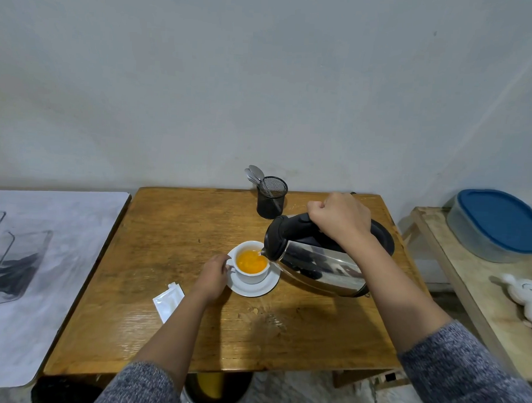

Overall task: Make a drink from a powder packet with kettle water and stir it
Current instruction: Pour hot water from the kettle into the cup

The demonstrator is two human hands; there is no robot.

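Note:
A white cup (254, 276) stands on a white saucer (255, 290) in the middle of the wooden table (166, 243). Orange liquid fills the cup. My right hand (339, 217) grips the black handle of a steel kettle (319, 268), which is tilted left with its spout over the cup's rim. My left hand (212, 276) holds the cup's handle on its left side. An opened white powder packet (168, 300) lies flat on the table to the left of my left forearm.
A black mesh holder (271, 198) with several spoons stands at the table's back edge. The kettle's black base (384, 238) sits behind my right wrist. A blue-lidded container (496, 224) rests on a side table at right. A white-covered surface with glass containers (3, 252) is at left.

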